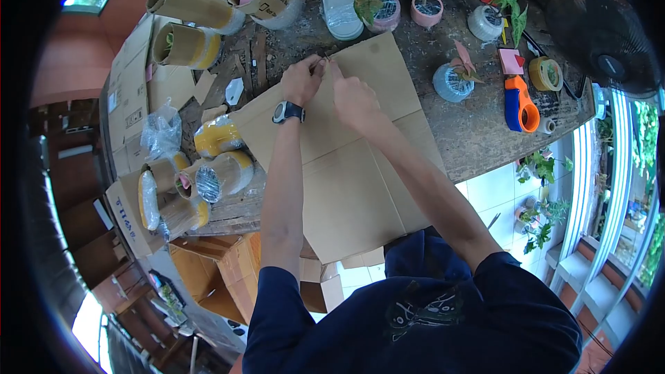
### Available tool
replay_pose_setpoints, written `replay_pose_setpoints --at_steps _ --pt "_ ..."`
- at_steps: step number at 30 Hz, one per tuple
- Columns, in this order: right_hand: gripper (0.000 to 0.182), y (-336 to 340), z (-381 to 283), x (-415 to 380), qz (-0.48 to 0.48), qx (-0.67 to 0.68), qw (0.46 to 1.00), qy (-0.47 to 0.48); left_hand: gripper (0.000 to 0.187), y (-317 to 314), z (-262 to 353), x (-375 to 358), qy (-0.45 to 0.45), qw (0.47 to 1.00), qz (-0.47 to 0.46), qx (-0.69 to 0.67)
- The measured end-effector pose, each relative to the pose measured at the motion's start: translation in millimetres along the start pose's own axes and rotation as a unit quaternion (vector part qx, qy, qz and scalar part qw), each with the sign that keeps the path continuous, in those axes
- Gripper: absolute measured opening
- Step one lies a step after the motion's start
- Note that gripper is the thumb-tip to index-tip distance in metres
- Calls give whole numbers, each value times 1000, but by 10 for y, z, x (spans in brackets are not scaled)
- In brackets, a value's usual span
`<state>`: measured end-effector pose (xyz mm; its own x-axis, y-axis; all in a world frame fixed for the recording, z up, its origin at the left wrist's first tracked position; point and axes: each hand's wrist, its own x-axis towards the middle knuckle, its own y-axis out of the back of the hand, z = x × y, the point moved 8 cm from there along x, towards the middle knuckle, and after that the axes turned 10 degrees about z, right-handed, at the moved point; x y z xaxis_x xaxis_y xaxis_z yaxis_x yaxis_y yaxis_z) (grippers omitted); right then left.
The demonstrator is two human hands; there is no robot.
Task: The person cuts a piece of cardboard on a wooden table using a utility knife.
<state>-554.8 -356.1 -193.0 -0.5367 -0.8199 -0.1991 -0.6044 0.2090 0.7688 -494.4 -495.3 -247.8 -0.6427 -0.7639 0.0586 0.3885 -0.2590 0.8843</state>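
touching cardboard with left hand and right hand

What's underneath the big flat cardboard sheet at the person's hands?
The wooden table shows on both sides of the cardboard sheet, whose near end juts past the table's edge. Whatever lies directly beneath the sheet is covered and cannot be seen.

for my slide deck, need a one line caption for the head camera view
Both hands meet at the far edge of a cardboard sheet, wrapped potted plants beyond
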Motion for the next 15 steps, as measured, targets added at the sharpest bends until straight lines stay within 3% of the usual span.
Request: replay_pose_setpoints --at_steps 3,6,12,15 --pt "68 153 -131 17 -17 -30 999 3 23 49 43 -21 11 1000 3 -20" --pt "49 265 -229 -53 -11 -71 997 9 23 94 101 -20 2 999 16 -29" --pt "49 288 -220 -34 22 -78 996 25 22 129 209 -3 0 1000 20 -22" --pt "63 243 -153 -143 -24 -49 998 -31 20 140 224 5 -4 999 19 -35"
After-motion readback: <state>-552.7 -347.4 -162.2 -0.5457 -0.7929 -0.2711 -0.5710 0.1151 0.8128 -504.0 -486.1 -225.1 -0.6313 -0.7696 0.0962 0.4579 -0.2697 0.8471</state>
